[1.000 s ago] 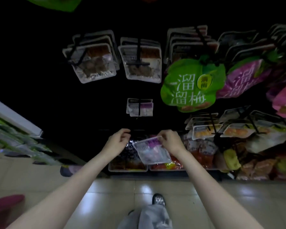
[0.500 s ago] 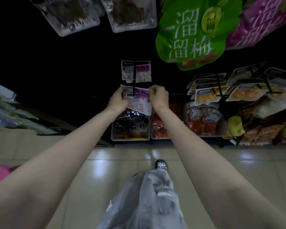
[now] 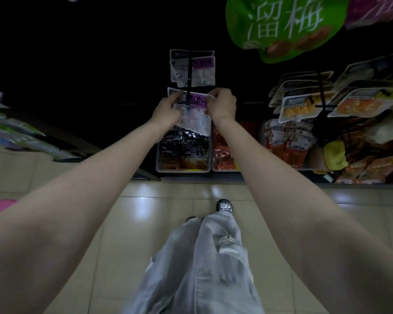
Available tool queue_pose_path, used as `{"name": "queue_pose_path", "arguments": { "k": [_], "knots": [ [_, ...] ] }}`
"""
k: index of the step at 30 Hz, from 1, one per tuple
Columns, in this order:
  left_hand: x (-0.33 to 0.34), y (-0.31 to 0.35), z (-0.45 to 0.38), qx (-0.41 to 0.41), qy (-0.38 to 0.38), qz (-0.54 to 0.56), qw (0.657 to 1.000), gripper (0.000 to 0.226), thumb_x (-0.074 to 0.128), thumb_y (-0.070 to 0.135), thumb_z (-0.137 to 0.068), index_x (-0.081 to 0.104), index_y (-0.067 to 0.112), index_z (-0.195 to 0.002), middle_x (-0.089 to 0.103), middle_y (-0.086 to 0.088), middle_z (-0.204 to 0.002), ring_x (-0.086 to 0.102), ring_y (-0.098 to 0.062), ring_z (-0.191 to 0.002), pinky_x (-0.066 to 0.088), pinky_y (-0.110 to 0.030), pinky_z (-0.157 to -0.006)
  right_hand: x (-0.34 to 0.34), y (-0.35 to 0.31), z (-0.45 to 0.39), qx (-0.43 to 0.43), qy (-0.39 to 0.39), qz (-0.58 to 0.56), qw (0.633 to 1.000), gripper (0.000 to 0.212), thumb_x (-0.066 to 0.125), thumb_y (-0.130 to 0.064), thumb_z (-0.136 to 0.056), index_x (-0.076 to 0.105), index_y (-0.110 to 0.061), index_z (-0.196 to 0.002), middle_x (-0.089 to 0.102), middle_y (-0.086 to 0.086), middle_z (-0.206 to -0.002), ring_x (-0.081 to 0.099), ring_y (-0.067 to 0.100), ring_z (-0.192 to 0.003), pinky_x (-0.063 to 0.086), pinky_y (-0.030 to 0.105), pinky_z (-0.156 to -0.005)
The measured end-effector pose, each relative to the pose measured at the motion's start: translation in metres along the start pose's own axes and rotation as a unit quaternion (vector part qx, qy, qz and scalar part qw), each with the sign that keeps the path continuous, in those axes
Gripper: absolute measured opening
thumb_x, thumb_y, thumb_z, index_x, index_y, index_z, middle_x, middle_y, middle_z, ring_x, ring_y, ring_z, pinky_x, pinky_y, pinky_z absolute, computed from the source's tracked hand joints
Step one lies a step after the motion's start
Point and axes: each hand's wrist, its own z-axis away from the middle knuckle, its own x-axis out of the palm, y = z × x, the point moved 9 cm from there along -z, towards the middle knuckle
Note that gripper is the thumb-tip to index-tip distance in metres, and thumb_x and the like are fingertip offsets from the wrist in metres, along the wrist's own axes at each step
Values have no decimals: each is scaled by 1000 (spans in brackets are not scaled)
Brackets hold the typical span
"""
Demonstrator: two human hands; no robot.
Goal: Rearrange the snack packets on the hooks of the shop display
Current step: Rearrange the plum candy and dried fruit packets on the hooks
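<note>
While both arms reach forward from the bottom corners toward the dark display, the hands meet at about 12 o'clock of centre. At 9 o'clock, pale green packs (image 3: 14,130) lie on a side shelf. The left hand (image 3: 167,111) grips the left top edge of a white-and-purple packet (image 3: 196,114), its fingers curled on that edge. The black hook (image 3: 188,87) runs down across the packet's top strip, just between the two hands; whether the packet's hole is already on the hook cannot be told. Directly behind, toward 12 o'clock, two or three more packets (image 3: 202,69) of the same kind hang on that hook. The right hand (image 3: 222,105) pinches the packet's right top corner between thumb and curled fingers. Below the held packet, a bin (image 3: 183,171) holds dark sachets, and beside it a second bin (image 3: 225,170) holds red ones. At 1 o'clock hangs a big green bag (image 3: 284,26). At 3 o'clock, orange trays (image 3: 302,105) hang in stacked rows on other hooks, with red and orange packs heaped beneath. Grey trousers (image 3: 202,268) and a shoe (image 3: 224,206) stand on the tile floor (image 3: 100,257) at 6 o'clock.
</note>
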Motion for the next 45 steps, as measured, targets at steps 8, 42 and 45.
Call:
{"name": "queue_pose_path", "arguments": {
  "k": [8,42,45],
  "knots": [
    [13,15,1,7,-54,29,998,66,41,-2,-92,15,21,-149,33,-3,-148,39,-8,-125,32,-7,-91,-2,-11,-2,-43,27,-46,998,28,43,-2,-93,60,-3,-116,64,15,-111,59,26,-104,33,12,-71],
    [-179,147,100,259,265,14,929,45,44,-1,-91,43,14,-133,47,-4,-134,48,-16,-120,34,-11,-84,-119,-238,32,-251,94,-82,960,51,61,-1,-85,41,0,-132,51,17,-132,47,29,-124,36,26,-96],
    [-180,147,100,264,255,29,930,45,44,-3,-90,43,13,-133,48,-5,-132,50,-15,-117,35,-14,-86,-130,-235,40,-252,186,-25,949,20,59,-7,-88,61,2,-105,65,19,-107,59,30,-102,38,25,-79]
  ]
}}
